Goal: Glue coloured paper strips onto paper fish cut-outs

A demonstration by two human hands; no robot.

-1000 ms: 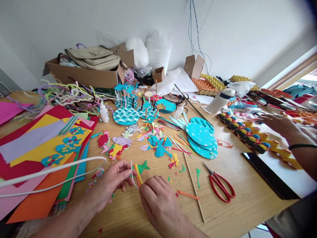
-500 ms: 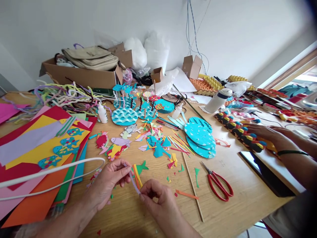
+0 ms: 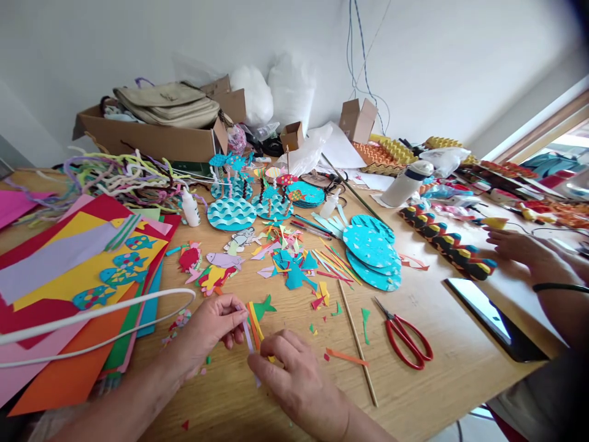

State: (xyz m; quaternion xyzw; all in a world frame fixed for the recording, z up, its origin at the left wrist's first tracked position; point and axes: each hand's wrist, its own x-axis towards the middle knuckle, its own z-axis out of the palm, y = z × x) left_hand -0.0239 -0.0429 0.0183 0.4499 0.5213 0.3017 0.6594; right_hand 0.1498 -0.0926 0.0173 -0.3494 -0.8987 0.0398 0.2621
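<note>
The left hand point(image 3: 216, 325) pinched the upper part of a lilac paper strip point(image 3: 247, 331) between thumb and forefinger, above the worktop point(image 3: 414, 393) and not far from its near edge. This grip was closed on the strip, probably to keep that end steady for the right hand point(image 3: 299, 374) lower down. The right thumb crossed the strip — a bit of its lower end showed beneath — but I could not tell whether the right grip was pressing it or only lay against it. Just behind, an orange strip point(image 3: 254, 331) and a yellow strip point(image 3: 256, 322) lay against a green paper fish point(image 3: 264, 309), perhaps kept close for easy reach. The red-handled scissors point(image 3: 407, 341) rested to the right of a wooden stick point(image 3: 356, 341), with handles toward the near edge, which seemed convenient for taking them.

Half a second earlier, the strip slanted between both hands, its lower end at the right fingertips; now the right hand was further along it, and the strip hung more steeply. Another person's hand point(image 3: 519, 245) had moved from beside the zigzag chain point(image 3: 446, 242) toward the right edge.
</note>
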